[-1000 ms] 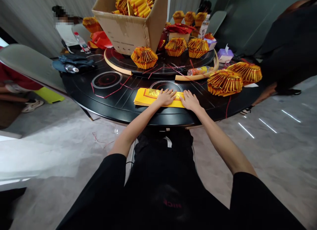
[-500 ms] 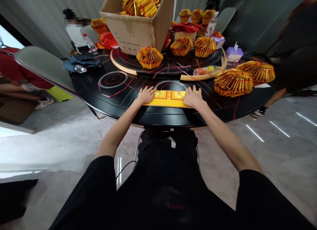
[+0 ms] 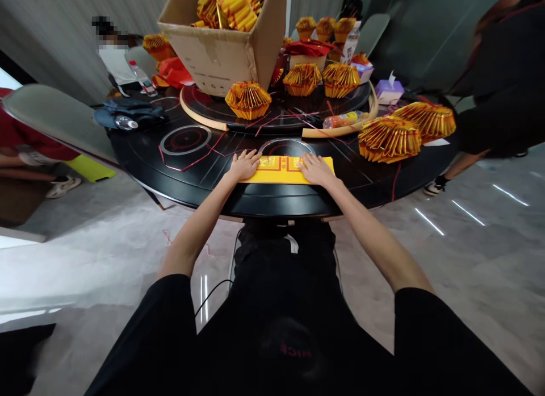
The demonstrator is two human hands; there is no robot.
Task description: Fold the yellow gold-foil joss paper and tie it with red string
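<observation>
A yellow paper strip (image 3: 279, 177) with red-framed gold prints lies flat along the near side of the black table (image 3: 281, 203). On its left end rests my left hand (image 3: 245, 165), open, palm down with the fingers spread. My right hand (image 3: 317, 170) is also open and lies flat on the strip's right part, with the strip's right corner showing beyond it. Neither hand grips anything. Whether the strip is one folded sheet or several layers, I cannot tell.
Pleated gold paper ornaments (image 3: 389, 139) stand at the right, others (image 3: 248, 99) on the raised turntable. A cardboard box (image 3: 208, 58) of gold paper rolls stands behind. Red strings (image 3: 196, 164), an orange drink bottle (image 3: 340, 120) and a dark blue cloth bag (image 3: 147, 113) lie around. People are nearby.
My right hand has slid a little inward along the yellow paper strip, uncovering its right corner. My left hand stays on the left end. The whole view has shifted slightly.
</observation>
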